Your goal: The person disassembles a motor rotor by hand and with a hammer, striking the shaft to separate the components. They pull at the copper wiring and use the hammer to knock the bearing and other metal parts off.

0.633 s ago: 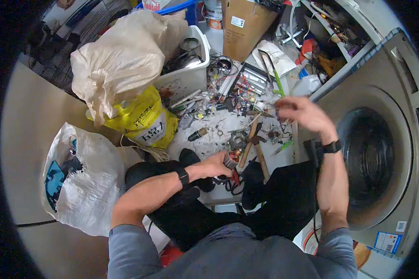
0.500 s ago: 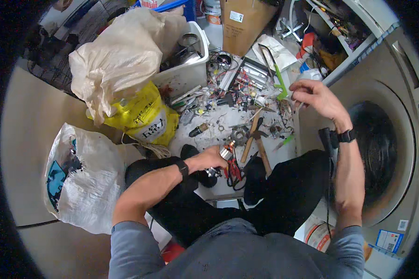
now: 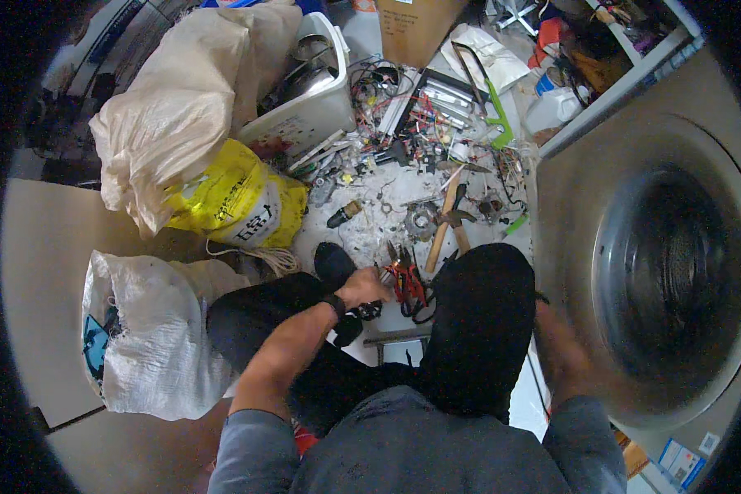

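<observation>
Black, glinting piece (image 3: pixel 366 311) is sitting against the near side of your left hand (image 3: pixel 364 288); its fingers are staying partly curled, grip unclear. Your right hand is hiding behind your right knee (image 3: pixel 490 276), finger state not showing. Red-handled pliers (image 3: pixel 407 281) are lying just right. Judged done: a round metal part (image 3: pixel 421 220) is lying detached farther off; the white sack (image 3: pixel 169 342) at left is holding pieces. Judged left: small parts (image 3: pixel 416 148) are lying mixed, far.
</observation>
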`<move>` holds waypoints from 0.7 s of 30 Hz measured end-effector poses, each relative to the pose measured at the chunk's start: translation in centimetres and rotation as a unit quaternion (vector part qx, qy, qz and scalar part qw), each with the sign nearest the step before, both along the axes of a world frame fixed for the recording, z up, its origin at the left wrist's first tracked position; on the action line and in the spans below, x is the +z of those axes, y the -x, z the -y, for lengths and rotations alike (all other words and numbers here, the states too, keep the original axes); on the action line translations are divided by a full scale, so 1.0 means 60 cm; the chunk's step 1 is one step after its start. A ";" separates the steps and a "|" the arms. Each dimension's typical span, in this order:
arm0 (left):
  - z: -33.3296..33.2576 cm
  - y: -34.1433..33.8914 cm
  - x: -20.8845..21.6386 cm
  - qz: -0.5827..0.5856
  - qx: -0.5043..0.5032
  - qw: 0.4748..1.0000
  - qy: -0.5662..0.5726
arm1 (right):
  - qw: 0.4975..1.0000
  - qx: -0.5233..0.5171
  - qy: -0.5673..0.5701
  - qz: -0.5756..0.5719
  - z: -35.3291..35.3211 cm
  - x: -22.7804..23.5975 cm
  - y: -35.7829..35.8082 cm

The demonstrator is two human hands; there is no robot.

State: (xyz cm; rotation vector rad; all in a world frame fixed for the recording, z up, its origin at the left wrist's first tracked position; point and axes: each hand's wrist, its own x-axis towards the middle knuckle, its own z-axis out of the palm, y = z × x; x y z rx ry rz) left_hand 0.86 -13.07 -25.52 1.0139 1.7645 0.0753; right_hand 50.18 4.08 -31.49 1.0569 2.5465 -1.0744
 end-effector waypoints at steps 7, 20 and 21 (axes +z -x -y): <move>0.025 -0.054 -0.152 0.056 0.064 0.996 -0.029 | 0.997 0.001 0.046 -0.065 0.117 -0.135 -0.010; -0.019 -0.103 -0.174 -0.007 -0.158 0.985 -0.063 | 0.929 -0.301 0.088 -0.197 0.035 -0.257 0.012; 0.029 -0.063 -0.166 -0.012 -0.134 0.990 -0.034 | 0.928 -0.283 0.118 -0.211 0.052 -0.255 0.089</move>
